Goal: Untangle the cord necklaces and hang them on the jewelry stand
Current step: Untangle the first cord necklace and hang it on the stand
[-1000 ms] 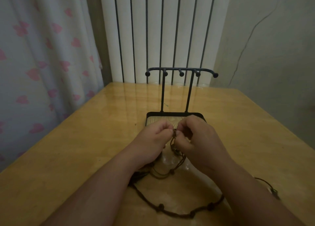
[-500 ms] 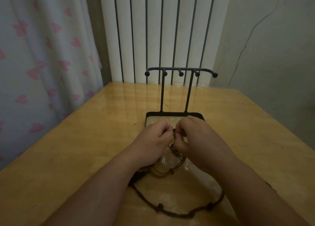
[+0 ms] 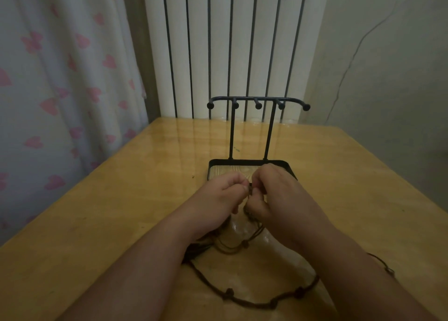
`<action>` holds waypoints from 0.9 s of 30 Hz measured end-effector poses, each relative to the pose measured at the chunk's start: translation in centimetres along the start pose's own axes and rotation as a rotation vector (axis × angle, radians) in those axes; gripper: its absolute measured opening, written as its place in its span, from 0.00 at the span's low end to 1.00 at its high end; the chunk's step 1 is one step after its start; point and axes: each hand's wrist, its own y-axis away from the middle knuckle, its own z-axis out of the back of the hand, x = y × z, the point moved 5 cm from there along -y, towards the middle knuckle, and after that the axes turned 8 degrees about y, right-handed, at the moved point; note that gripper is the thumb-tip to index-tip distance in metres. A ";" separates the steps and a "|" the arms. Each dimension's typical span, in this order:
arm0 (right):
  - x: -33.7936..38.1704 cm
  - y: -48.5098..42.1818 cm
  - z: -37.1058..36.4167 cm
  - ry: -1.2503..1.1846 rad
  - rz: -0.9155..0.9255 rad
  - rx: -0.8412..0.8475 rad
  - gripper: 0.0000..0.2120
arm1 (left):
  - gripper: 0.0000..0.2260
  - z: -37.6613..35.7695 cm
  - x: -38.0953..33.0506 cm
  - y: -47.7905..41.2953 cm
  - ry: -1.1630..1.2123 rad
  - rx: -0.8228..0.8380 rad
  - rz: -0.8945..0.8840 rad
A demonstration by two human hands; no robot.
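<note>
Head view: the left hand (image 3: 218,197) and right hand (image 3: 283,194) are together, almost touching, the fingers of both curled and pinching the tangled cord necklaces (image 3: 274,304) between them (the knot itself is too dark to make out). Loose knotted loops trail on the table (image 3: 121,211) beneath the wrists and forearms. The jewelry stand (image 3: 257,99) stands upright just beyond the knuckles.

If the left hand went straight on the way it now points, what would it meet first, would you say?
Probably the right hand, just across the pinched cord; past it, the stand's tray. Depth is unclear.
</note>
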 end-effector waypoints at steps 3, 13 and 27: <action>-0.3 0.2 0.0 -0.147 -0.040 -0.099 0.06 | 0.08 -0.3 -0.4 0.2 0.125 0.021 -0.012; -1.2 0.1 0.0 -0.202 -0.057 -0.145 0.02 | 0.11 0.2 -1.0 0.2 0.031 -0.050 -0.117; -1.4 0.0 -0.3 -0.185 -0.057 -0.081 0.05 | 0.07 0.8 -1.0 0.2 -0.028 -0.172 -0.171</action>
